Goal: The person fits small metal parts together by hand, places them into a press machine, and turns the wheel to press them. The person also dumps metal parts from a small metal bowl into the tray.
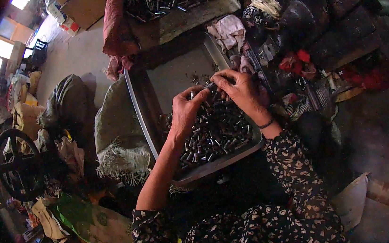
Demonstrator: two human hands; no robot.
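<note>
Over a large shallow tub with a pale rim, both my hands meet at chest height. Inside the tub lies a heap of small dark and shiny metal cylinders. My left hand is closed, its thumb and fingers pinching a small metal cylinder. At the other end of that piece, my right hand pinches with thumb and forefinger. Another shiny cylinder shows at the left hand's fingers. The exact shape of the pinched piece is partly hidden by fingertips.
Beyond the tub, a raised tray carries more metal cylinders, with red cloth along its left side. Woven sacks stand left, near a dark spoked wheel. Rags and dark machinery crowd the right.
</note>
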